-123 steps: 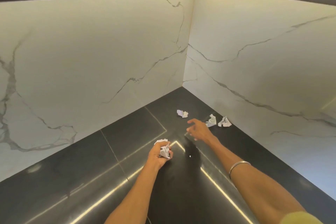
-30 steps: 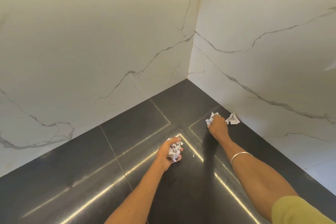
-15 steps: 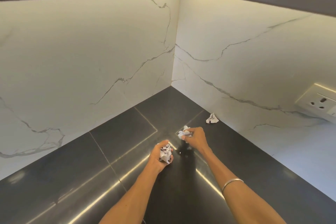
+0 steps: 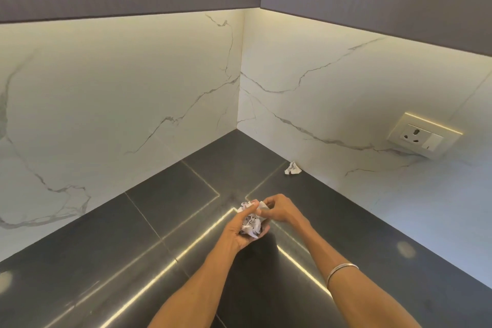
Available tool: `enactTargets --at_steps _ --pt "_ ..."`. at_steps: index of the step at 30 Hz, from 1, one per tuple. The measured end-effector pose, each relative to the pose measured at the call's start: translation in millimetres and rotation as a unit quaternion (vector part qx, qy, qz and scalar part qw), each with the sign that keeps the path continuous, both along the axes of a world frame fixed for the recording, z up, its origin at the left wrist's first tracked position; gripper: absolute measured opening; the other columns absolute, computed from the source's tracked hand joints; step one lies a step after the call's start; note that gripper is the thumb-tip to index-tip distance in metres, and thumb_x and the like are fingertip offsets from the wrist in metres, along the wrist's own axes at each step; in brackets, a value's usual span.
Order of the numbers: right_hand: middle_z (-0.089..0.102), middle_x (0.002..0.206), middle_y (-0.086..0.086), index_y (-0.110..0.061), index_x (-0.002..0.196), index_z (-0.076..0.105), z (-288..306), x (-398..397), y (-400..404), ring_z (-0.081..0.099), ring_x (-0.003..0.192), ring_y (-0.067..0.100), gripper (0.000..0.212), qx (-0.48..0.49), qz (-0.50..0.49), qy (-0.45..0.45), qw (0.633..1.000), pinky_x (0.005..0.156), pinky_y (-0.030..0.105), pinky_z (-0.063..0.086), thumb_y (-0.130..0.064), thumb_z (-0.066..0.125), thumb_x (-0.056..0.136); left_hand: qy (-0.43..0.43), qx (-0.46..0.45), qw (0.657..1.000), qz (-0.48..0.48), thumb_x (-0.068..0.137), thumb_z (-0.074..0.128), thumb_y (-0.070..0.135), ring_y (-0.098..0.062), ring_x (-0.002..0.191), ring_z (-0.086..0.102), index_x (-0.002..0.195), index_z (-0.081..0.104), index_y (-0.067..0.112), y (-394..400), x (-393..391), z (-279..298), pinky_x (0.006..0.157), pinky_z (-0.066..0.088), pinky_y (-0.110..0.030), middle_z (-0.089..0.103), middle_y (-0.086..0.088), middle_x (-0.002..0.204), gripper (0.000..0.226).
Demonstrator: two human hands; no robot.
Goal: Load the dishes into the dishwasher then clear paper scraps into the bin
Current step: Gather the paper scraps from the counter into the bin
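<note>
Both arms are stretched out forward, hands meeting in the middle. Left hand [image 4: 241,230] is cupped palm-up around crumpled paper [image 4: 250,222], right hand [image 4: 278,210] pinching into it.

Right hand [image 4: 278,212] has brought its scrap [image 4: 262,208] to the left hand's [image 4: 241,231] wad [image 4: 250,225] — hands now touching.

- Countertop [image 4: 111,261]: dark stone-like slabs, glossy, mirroring the light strips.
- Backsplash [image 4: 133,93]: white grey-veined marble look, smooth.
- Paper scraps [image 4: 250,224], lone scrap [image 4: 292,168]: crumpled white paper.
- Bracelet [image 4: 342,269], lower right: shiny metal.
- Socket [image 4: 423,138]: smooth plastic.
</note>
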State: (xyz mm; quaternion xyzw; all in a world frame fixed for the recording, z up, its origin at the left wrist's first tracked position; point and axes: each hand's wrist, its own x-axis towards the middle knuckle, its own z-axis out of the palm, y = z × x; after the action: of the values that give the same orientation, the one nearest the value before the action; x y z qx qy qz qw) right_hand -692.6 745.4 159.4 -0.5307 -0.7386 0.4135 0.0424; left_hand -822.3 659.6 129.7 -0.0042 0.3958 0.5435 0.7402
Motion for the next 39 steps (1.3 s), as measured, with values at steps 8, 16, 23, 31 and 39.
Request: enactTargets --at_steps 8,16,23,31,39 --pt "0.071 0.086 -0.006 -0.016 0.104 0.061 -2.2 48.3 -18.7 0.065 0.077 0.002 0.044 0.008 -0.110 0.059 0.992 0.062 0.017 0.043 -0.039 0.083 0.074 -0.003 0.025 0.998 -0.051 0.078 0.077 0.011 -0.034 0.117 0.058 0.107 0.067 0.002 -3.0 34.1 1.0 0.097 0.047 -0.048 0.068 -0.020 0.107 0.032" --pt "0.071 0.088 0.004 -0.006 0.093 0.063 -6.2 58.4 -12.7 0.064 0.066 0.005 0.047 -0.015 -0.143 0.137 0.980 0.057 0.016 0.048 -0.044 0.082 0.074 0.044 0.049 0.996 -0.064 0.076 0.078 0.012 -0.034 0.103 0.069 0.116 0.063 0.003 9.1 47.1 -6.5 0.091 0.054 -0.052 0.070 -0.021 0.110 0.043" --pt "0.075 0.086 0.005 -0.002 0.093 0.066 -8.8 51.2 6.2 0.070 0.063 0.014 0.039 -0.064 -0.160 0.209 0.963 0.056 0.018 0.054 -0.032 0.083 0.074 0.071 0.049 0.994 -0.062 0.085 0.071 0.018 -0.037 0.104 0.068 0.114 0.063 0.003 31.5 45.0 -7.8 0.097 0.050 -0.056 0.068 -0.024 0.116 0.033" --pt "0.076 0.092 0.000 -0.017 0.101 0.077 -16.1 47.7 31.2 0.072 0.090 0.014 0.016 -0.106 -0.104 0.205 0.967 0.078 0.020 0.055 -0.015 0.075 0.085 0.072 -0.003 0.997 -0.028 0.093 0.062 0.019 -0.029 0.091 0.071 0.111 0.063 0.004 46.7 24.5 -25.3 0.076 0.059 -0.046 0.071 -0.018 0.103 0.023" --pt "0.074 0.103 0.006 -0.015 0.108 0.074 -34.7 36.8 69.6 0.071 0.092 0.016 0.018 -0.112 -0.149 0.205 0.961 0.075 0.025 0.059 -0.016 0.058 0.098 0.114 -0.007 0.993 -0.018 0.093 0.064 0.015 -0.029 0.082 0.070 0.105 0.059 0.009 74.7 1.6 -32.4 0.067 0.059 -0.045 0.072 -0.017 0.094 0.014"
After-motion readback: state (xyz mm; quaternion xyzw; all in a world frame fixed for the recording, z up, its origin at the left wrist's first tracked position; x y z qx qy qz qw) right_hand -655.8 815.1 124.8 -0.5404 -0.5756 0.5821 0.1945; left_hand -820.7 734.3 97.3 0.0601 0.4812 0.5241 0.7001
